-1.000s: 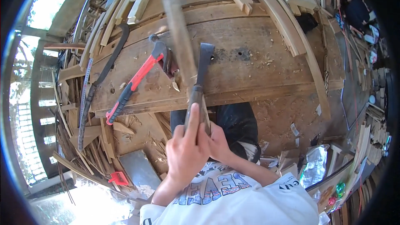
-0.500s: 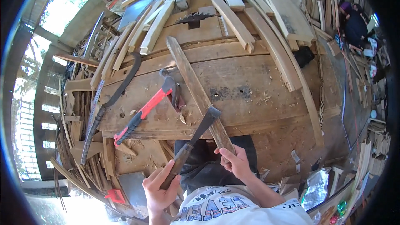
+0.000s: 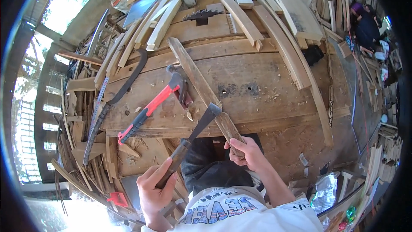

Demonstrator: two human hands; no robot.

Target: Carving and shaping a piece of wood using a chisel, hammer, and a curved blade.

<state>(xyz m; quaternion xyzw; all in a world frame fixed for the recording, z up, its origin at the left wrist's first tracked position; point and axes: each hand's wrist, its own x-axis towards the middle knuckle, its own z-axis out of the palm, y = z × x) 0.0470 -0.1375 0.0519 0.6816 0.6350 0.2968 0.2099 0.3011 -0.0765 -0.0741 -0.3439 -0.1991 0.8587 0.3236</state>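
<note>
My left hand is closed round the wooden handle of a chisel with a dark, flaring blade. The blade's broad end meets the left edge of a rough, weathered wood strip. In my right hand is the near end of this strip, held between thumb and fingers. Its far end reaches over the workbench. Left of the strip lies a hammer with a red and dark grip; part of its head overlaps a small reddish-brown object whose kind I cannot make out.
A long-handled curved blade lies at the bench's left. Pale planks and a toothed saw blade occupy the far side. Wood scraps crowd the left, near a red dustpan-like piece. Another person is at the far right.
My left hand has shifted left and slightly down, the chisel with it. Its blade now sits a little higher along the strip, and my right hand has risen slightly with the strip.
</note>
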